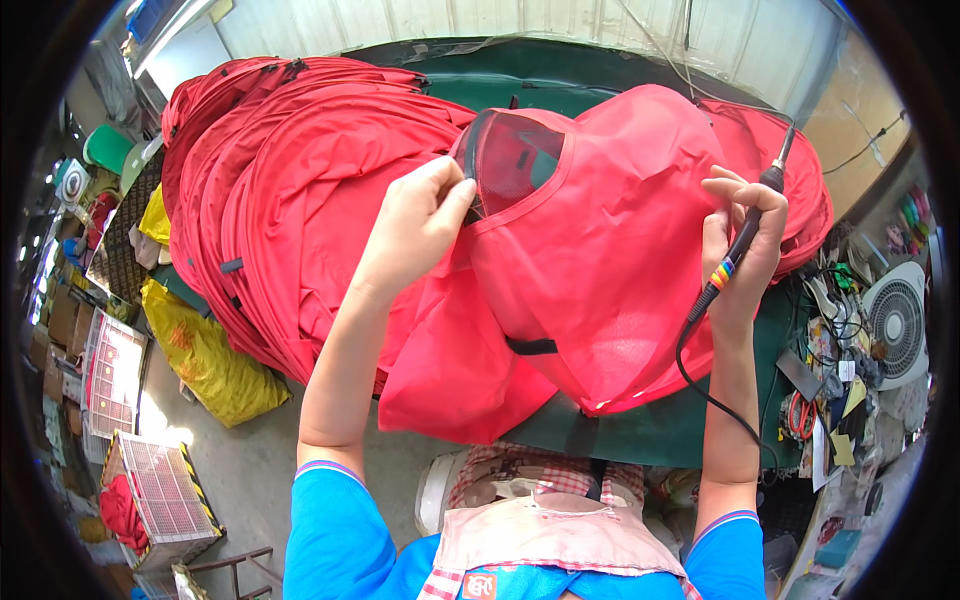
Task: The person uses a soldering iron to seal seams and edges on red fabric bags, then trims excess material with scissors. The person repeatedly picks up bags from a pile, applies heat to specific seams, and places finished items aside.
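A red fabric piece (pixel 600 250) with a dark-edged mesh window (pixel 510 155) lies over the green table (pixel 650 425) in front of me. My left hand (pixel 420 215) pinches the black rim of that window at its left side. My right hand (pixel 745 245) grips a thin black pen-shaped tool (pixel 745 235) with coloured bands and a black cord; its tip points up beside the fabric's right edge. The hand also presses against the red cloth.
A big stack of folded red fabric pieces (pixel 280 170) fills the table's left. A yellow sack (pixel 210 360) and wire crates (pixel 160 490) stand on the floor at left. A white fan (pixel 895 325), scissors (pixel 800 415) and small clutter sit at right.
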The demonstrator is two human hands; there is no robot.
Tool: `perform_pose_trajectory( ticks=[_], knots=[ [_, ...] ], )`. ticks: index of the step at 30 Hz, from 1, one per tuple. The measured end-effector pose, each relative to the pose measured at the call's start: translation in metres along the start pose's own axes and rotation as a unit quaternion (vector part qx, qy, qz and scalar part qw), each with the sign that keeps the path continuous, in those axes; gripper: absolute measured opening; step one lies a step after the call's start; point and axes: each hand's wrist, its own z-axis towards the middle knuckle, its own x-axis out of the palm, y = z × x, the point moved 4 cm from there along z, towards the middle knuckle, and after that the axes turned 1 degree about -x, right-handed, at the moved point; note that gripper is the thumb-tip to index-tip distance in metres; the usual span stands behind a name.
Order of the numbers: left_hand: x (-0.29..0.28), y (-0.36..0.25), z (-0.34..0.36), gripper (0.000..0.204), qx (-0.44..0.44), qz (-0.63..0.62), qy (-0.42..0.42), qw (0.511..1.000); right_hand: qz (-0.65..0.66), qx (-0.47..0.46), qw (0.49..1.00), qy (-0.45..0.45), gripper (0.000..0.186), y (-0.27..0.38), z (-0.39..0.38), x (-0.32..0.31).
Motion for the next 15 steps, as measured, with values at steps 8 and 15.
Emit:
perform_pose_trajectory(
  ticks=[8,15],
  knots=[
    [-0.008,-0.004,-0.015,0.015,0.044,-0.079,-0.078,0.993,0.011,0.011,1.000,-0.006,0.038,0.006,-0.001,0.001],
    [0.014,-0.010,-0.009,0.021,0.089,0.127,-0.041,0.987,0.202,0.126,0.971,0.010,0.008,-0.002,-0.005,0.000]
  ],
)
